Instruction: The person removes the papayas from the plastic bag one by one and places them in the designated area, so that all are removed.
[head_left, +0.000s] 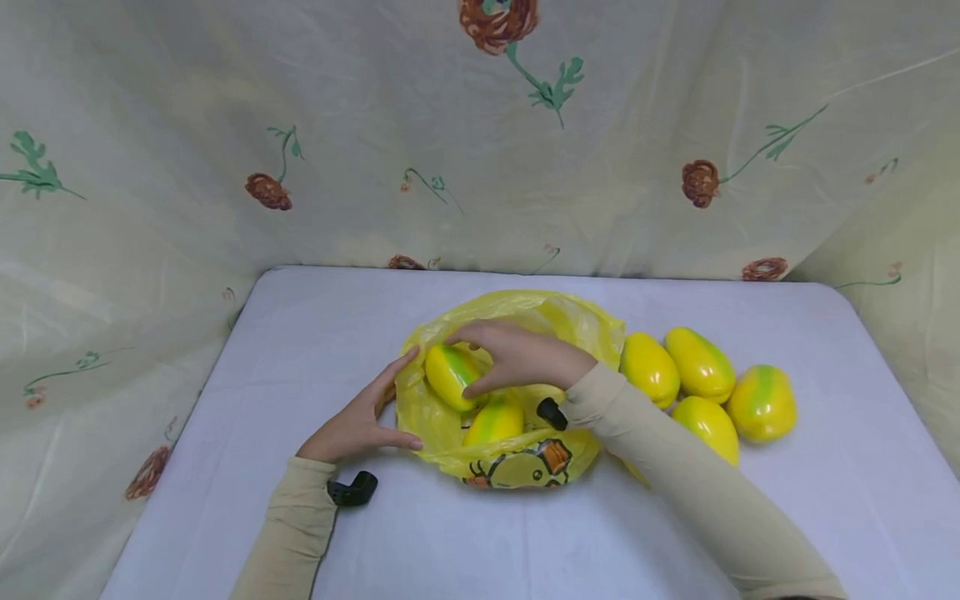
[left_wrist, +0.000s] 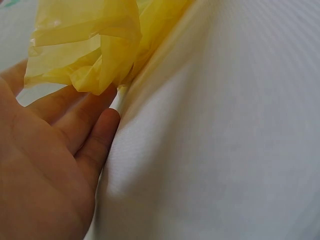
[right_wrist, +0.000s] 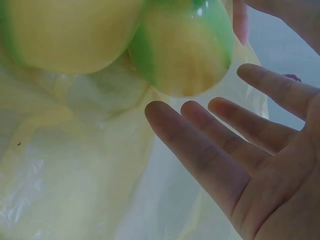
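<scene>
A thin yellow plastic bag [head_left: 592, 327] with a cartoon print lies wide-mouthed on the table. Inside it, a glossy yellow mango with a green streak [head_left: 452, 379] leans on the left side, and a second mango [head_left: 495, 423] sits nearer the front. My right hand [head_left: 517, 357] reaches into the bag around the left mango; in the right wrist view its fingers [right_wrist: 200, 145] are straight and spread, with a gap to the fruit. My left hand [head_left: 360, 427] is at the bag's left side, its extended fingers [left_wrist: 82, 117] touching the plastic.
Several more yellow mangoes [head_left: 762, 403] lie in a cluster on the table right of the bag, partly behind my right sleeve [head_left: 675, 475]. A white cloth covers the table [head_left: 315, 333]. Flower-patterned curtains [head_left: 375, 100] hang behind and at both sides.
</scene>
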